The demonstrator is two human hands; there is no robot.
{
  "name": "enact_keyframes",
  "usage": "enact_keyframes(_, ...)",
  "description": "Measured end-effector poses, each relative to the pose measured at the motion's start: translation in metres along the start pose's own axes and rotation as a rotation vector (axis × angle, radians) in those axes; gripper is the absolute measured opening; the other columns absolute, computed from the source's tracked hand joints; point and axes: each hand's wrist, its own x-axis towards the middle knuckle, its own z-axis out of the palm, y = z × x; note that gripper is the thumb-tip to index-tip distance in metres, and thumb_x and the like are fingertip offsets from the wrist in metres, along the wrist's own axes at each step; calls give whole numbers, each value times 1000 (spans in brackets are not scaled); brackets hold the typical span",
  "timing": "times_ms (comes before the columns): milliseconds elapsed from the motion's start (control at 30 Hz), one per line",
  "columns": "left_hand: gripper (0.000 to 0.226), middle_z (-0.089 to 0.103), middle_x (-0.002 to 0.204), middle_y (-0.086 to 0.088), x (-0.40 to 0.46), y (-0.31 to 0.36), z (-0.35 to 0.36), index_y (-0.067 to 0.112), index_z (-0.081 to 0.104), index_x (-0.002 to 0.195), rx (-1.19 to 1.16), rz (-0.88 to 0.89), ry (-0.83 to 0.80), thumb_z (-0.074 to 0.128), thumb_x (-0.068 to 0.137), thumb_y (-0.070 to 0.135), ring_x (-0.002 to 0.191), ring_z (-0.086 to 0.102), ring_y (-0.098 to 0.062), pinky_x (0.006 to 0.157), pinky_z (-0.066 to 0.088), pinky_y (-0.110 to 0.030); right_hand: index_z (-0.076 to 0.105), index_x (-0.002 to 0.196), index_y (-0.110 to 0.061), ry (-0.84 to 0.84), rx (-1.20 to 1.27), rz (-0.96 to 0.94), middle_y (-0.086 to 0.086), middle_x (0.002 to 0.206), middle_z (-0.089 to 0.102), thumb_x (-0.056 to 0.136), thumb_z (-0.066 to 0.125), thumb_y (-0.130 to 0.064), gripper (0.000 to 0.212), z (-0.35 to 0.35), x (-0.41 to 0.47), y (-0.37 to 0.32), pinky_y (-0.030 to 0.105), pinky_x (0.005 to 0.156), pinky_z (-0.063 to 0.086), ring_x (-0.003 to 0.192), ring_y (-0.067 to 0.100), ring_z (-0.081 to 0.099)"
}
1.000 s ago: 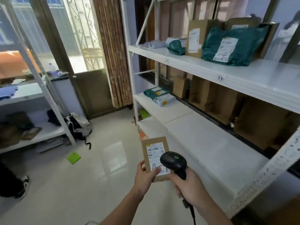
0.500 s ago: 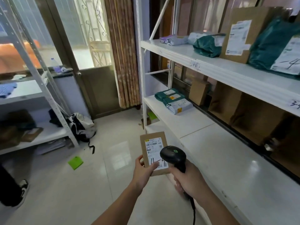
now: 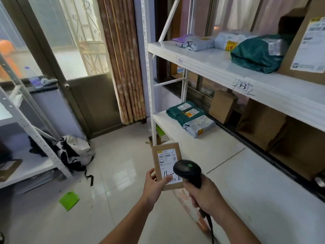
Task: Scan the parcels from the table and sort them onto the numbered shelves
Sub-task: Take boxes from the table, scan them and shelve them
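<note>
Left hand [image 3: 154, 186]: fingers curled behind the lower edge of a small brown cardboard parcel [image 3: 167, 164], thumb pressed on its front, parcel held upright above the floor in front of the shelving. Parcel face: white shipping label [image 3: 169, 165] with barcode and handwritten black marks. Right hand [image 3: 204, 195]: fingers wrapped round the grip of a black handheld barcode scanner [image 3: 187, 170], its head just beside the label's lower right corner, cable [image 3: 210, 226] hanging below the wrist. To the right, white metal shelving unit [image 3: 202, 66] with handwritten numbers on the shelf edges. Upper shelf: grey mailers [image 3: 197, 43], a green poly bag [image 3: 257, 56], a tall cardboard box [image 3: 306, 48]. Lower shelf [image 3: 219, 155]: stacked green and grey mailers [image 3: 190, 118], cardboard boxes [image 3: 223, 106] behind. Floor: green paper scrap [image 3: 69, 200], black-and-white bag [image 3: 74, 152].
</note>
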Motion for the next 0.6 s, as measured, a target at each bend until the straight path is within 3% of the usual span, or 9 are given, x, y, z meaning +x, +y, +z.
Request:
enact_keyframes(167,84,66,127,-1,88,18,-14,19,39,138,50,-61,-146,94,75,31,112,70,-16,86,60,-28,59,88,-27,105,13,57,-1,59,61,95,64,-27,8,14,68,-23,26,51,46,47,13,54)
enact_keyframes(267,82,69,126,-4,136,29,-9,20,44,135,77,-68,-242,94,71,31,112,72,-20,88,62,-31,58,89,-28,189,44,110,1,64,62,95,63,-27,8,11,100,-33,23,46,44,49,15,54)
enact_keyframes(333,94,69,127,-4,166,33,0,19,45,136,118,-81,-290,99,62,41,111,73,-19,89,62,-32,58,90,-28,246,82,156,3,65,61,95,63,-27,7,6,116,-36,22,42,42,49,15,54)
enact_keyframes(433,110,72,125,-5,204,35,21,15,45,141,197,-115,-363,103,53,49,106,76,-20,98,61,-44,59,90,-25,327,108,193,3,64,61,94,63,-28,7,-7,136,-32,22,41,40,48,15,55)
enact_keyframes(500,101,71,124,-4,227,38,41,14,45,142,248,-131,-412,101,61,39,102,77,-19,95,62,-41,59,88,-22,377,135,221,2,64,61,94,63,-27,8,-17,151,-27,25,46,44,49,15,55)
enact_keyframes(600,81,68,119,3,255,44,71,17,47,137,306,-115,-480,95,73,28,96,75,-14,72,61,-20,58,86,-20,433,181,259,1,63,59,94,63,-27,12,-32,174,-15,25,46,44,49,16,54)
